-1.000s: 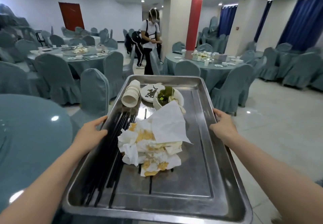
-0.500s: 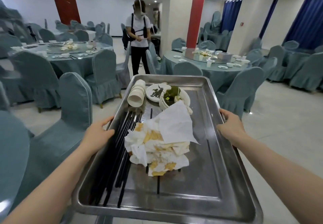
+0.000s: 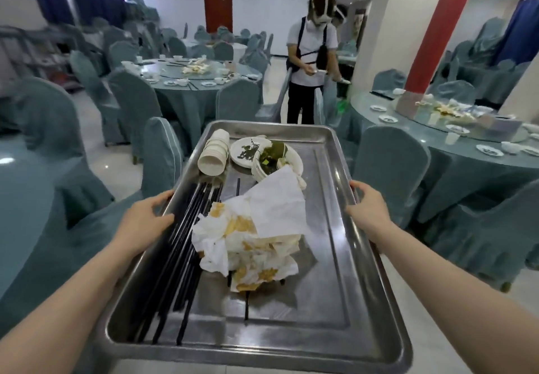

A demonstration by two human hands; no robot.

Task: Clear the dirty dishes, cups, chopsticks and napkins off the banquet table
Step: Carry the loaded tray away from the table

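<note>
— Steel tray (image 3: pixel 350 300), held by both long rims. How do the hands sit?

— I see my left hand (image 3: pixel 145 219) curled over the tray's left rim, thumb inside beside the chopsticks (image 3: pixel 180 257). My right hand (image 3: pixel 367 207) grasps the tray's right rim, fingers wrapped over its edge.

— And the load?

— Black chopsticks lie lengthwise along the tray's left side. Stained, crumpled napkins (image 3: pixel 253 236) are heaped at the tray's middle, over a few more sticks. At the tray's far end a stack of white cups (image 3: pixel 214 152) lies on its side, touching a dirty plate (image 3: pixel 245 152); right of that plate, stacked bowls (image 3: pixel 274 163) hold green scraps, partly under a napkin.

— Beyond the tray?

— A person in a white shirt (image 3: pixel 312 61) stands past its far end. Round tables with teal cloths and covered chairs sit to the far left (image 3: pixel 189 87) and far right (image 3: pixel 437 146) of the tray, dishes on both.
</note>
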